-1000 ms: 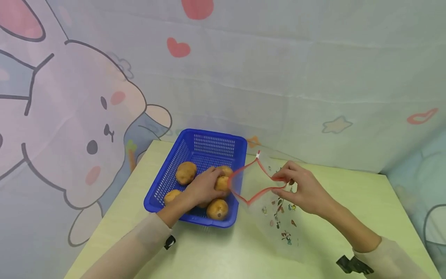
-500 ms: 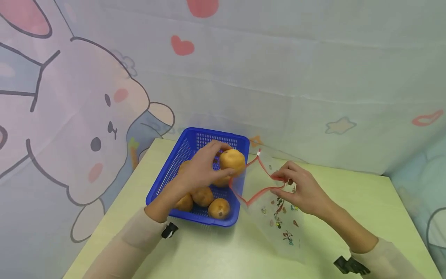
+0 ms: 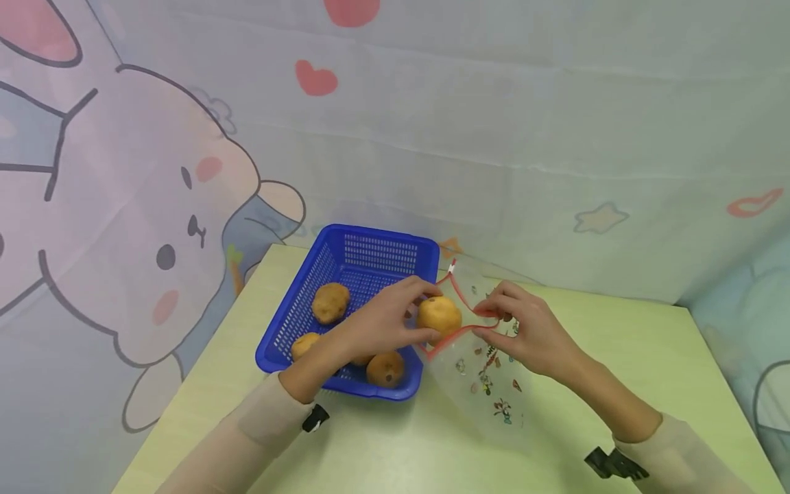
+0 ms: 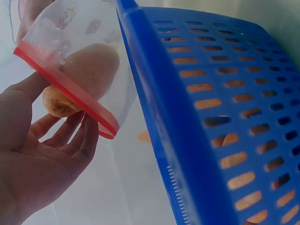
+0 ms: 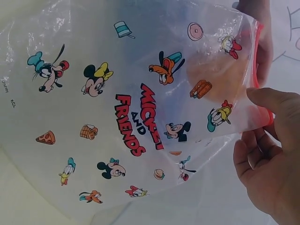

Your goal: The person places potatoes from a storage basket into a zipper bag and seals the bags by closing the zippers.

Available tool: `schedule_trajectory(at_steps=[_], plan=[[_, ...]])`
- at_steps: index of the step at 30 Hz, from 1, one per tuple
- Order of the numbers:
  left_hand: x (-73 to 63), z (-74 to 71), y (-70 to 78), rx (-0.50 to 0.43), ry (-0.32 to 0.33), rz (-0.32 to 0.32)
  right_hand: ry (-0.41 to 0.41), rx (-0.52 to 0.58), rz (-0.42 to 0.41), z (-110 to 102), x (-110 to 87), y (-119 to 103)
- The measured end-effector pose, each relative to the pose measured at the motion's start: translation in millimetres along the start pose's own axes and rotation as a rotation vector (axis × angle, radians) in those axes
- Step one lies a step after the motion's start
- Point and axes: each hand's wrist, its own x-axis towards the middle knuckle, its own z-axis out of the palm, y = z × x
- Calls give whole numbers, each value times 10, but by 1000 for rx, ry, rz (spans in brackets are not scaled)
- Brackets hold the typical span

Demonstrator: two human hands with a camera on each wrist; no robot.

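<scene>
My left hand (image 3: pixel 385 318) holds a yellow-brown potato (image 3: pixel 439 315) by its end, thumb on one side and fingers on the other, within the red-edged mouth of a clear zip bag (image 3: pixel 472 398). Most of this potato shows through the plastic in the left wrist view. The bag, printed with cartoon characters, hangs with its mouth spread. With thumb and fingers, my right hand (image 3: pixel 532 334) pinches the mouth's right end. Left of the bag stands a blue plastic basket (image 3: pixel 262 357) with several potatoes in it, such as one potato (image 3: pixel 330 302) near its left side; my left forearm hides some.
Everything stands on a pale green-yellow table (image 3: pixel 623 357). A cartoon-printed cloth backdrop (image 3: pixel 494 137) rises behind its far edge. The white zip slider (image 3: pixel 452 267) sits at the far corner of the bag's mouth, close to the basket's right rim.
My left hand has lifted the potato out of the basket and carried it right, into the bag's mouth. The right hand keeps its pinch on the bag, shifted slightly left.
</scene>
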Motion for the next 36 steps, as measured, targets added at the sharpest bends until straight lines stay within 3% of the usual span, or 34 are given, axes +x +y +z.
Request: schedule_trajectory(at_steps=[8, 12, 14, 19, 22, 26, 36], plan=[[-17, -8, -11, -28, -24, -35, 4, -28, -16, 20, 25, -17], [-20, -16, -39, -23, -33, -16, -8, -41, 2, 35, 28, -47], [-9, -50, -58, -24, -4, 8, -10, -44, 13, 40, 34, -55], [45, -241, -121, -23, 158, 16, -3, -47, 26, 49, 57, -44], [53, -344, -189, 3, 198, -23, -14, -31, 42, 60, 60, -33], [16, -374, -329, 37, 173, -87, -71, -3, 89, 65, 71, -32], [28, -156, -723, 110, 72, -263, -125, 19, 178, -39, 146, -37]])
